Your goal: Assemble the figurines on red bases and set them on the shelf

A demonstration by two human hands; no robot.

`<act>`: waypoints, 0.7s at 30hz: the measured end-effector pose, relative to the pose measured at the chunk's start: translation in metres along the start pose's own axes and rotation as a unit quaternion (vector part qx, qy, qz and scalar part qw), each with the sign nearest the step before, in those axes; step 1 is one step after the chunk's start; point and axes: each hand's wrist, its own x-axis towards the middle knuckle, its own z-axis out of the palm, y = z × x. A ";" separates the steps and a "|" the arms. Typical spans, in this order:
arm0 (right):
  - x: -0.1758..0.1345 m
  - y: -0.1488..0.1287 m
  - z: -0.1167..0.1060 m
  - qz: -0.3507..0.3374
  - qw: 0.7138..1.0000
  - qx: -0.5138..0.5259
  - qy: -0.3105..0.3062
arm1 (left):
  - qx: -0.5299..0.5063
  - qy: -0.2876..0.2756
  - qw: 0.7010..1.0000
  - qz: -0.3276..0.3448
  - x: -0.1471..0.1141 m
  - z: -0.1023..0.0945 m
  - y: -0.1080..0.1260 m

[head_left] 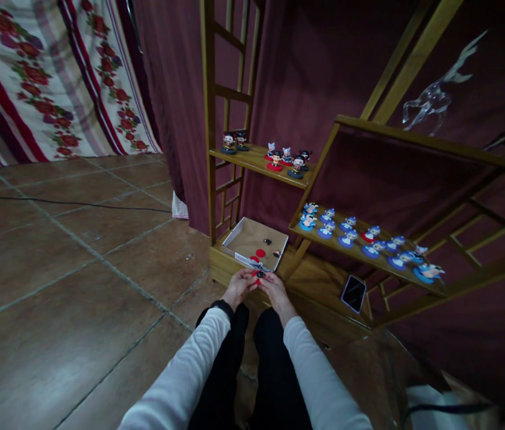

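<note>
Head view: the left hand (238, 288) and the right hand (274, 286) both pinch a red and black toy (259, 275) beside an open box (242, 239) with red discs (260, 253) inside.

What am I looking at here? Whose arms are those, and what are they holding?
There's no robot here. Those white-sleeved arms belong to whoever wears the camera on their head, so this one picture looks forward and down from there. The left hand and right hand together hold a small red and dark piece, too tiny to make out clearly. Just beyond is a shallow box with red discs and small dark bits inside. Little figures stand on wooden shelves, and a flat dark-screened device lies lower down, to the right.
</note>
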 end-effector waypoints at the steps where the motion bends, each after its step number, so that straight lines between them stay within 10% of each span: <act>1: -0.001 -0.001 0.000 -0.003 1.000 -0.001 0.000 | -0.006 -0.008 1.000 0.005 0.000 0.000 0.000; 21: -0.005 -0.009 -0.004 -0.112 0.992 -0.052 0.011 | -0.020 -0.108 0.991 0.076 -0.016 0.009 0.013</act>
